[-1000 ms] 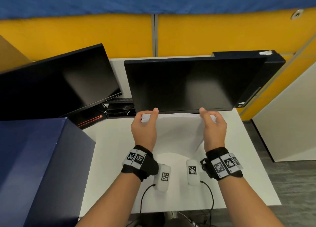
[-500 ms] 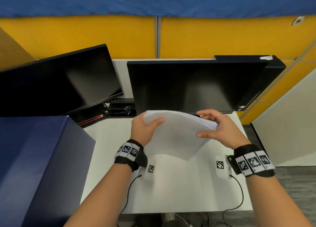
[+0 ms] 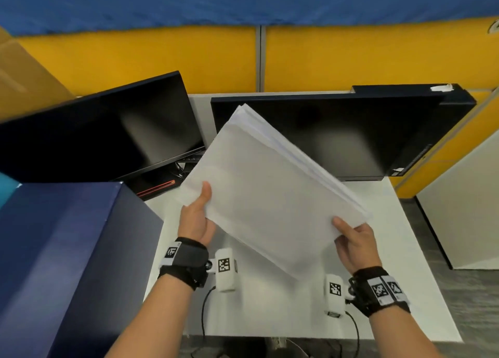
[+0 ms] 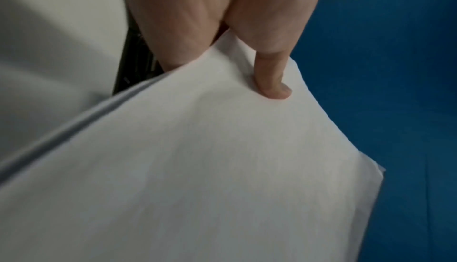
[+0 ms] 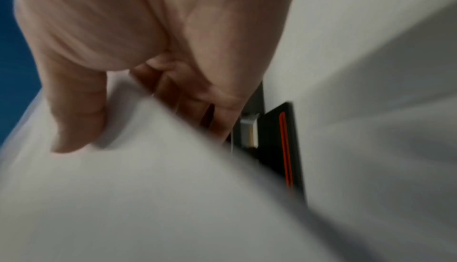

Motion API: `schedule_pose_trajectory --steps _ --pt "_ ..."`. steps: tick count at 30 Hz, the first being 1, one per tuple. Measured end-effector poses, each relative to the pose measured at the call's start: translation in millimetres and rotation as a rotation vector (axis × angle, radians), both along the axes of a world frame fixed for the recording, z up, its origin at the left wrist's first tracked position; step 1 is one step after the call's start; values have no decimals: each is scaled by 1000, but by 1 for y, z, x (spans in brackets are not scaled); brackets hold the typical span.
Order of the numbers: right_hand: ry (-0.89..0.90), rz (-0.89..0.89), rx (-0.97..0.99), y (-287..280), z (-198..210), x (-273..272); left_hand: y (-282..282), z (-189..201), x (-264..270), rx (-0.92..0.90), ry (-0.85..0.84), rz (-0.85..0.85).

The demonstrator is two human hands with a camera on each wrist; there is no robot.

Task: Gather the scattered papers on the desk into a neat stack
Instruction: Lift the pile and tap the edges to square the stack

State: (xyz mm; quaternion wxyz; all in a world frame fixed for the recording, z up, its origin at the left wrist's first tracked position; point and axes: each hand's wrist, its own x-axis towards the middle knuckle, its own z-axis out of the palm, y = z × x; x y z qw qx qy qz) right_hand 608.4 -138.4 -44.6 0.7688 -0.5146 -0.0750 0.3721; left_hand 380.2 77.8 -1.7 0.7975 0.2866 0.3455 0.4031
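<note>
In front of me two dark monitors stand side by side: the left monitor [image 3: 102,131] angled, the right monitor [image 3: 351,136] facing me. A dark blue box [image 3: 62,263] sits at my left. Behind them I see yellow partition panels [image 3: 351,58] topped by blue cloth [image 3: 243,1].

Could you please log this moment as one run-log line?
papers: lifted off desk, tilted | left hand: holds papers | right hand: holds papers
</note>
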Motion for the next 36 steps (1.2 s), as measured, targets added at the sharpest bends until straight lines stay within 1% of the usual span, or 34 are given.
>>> schedule_pose_trajectory --steps 2,3,4,5,6,7,8,9,10,11,12,13,14,15,16,18,19,22,24,25,26,28,29,30,32,34,36 --pt "-71 -12 -26 8 8 -6 -10 -6 -2 -8 12 -33" --pt "-127 -32 -45 8 14 -5 -10 -5 -8 22 68 -33" --pt "-190 -53 -64 5 20 -1 -6 -5 -17 89 169 -26" --pt "-261 -60 -75 0 24 8 2 -6 -28 202 316 -33" --pt "-335 -46 -90 -7 29 17 12 -9 -40 314 456 -80" --pt "-421 -8 -105 -12 34 24 20 -9 -48 415 561 -176" --pt "-494 38 -120 -16 39 28 22 -8 -52 510 624 -309" --pt "-551 77 -137 -16 42 30 20 -7 -49 590 661 -436" --pt "-590 106 -156 -14 43 29 15 -6 -42 664 692 -490" --pt "-614 117 -176 -12 41 28 11 -10 -34 729 723 -447" --pt "-622 118 -195 -10 39 26 6 -12 -26 777 737 -365" --pt "-644 115 -224 -9 35 26 4 -17 -19 770 742 -277" --pt "-687 112 -258 -10 32 27 4 -24 -14 732 742 -231" --pt "-733 110 -285 -11 29 28 4 -32 -10 702 749 -209" --pt "-754 107 -292 -12 23 29 3 -40 -7 714 766 -209" --pt "-738 101 -308 -15 5 32 -4 -56 -3 713 789 -257" --pt "-719 110 -336 -16 -7 32 -8 -63 -1 679 800 -277" --pt "-645 194 -467 -26 -52 37 -17 -89 2 608 815 -300" --pt "-659 209 -528 -27 -69 41 -17 -102 5 607 876 -379" --pt "-683 196 -542 -26 -69 42 -17 -100 8 608 929 -424" --pt "-716 183 -574 -25 -63 42 -15 -98 9 624 959 -432" --pt "-789 144 -587 -21 -46 41 -10 -88 9 606 861 -345" --pt "-820 129 -560 -21 -43 43 -8 -83 6 603 829 -294" --pt "-814 116 -548 -21 -41 44 -8 -77 3 606 791 -267" --pt "-734 88 -520 -21 -42 44 -10 -78 0 647 769 -283" --pt "-644 101 -512 -16 -48 41 -14 -86 6 659 821 -322" --pt "-597 107 -544 -11 -50 37 -15 -90 14 643 867 -331"
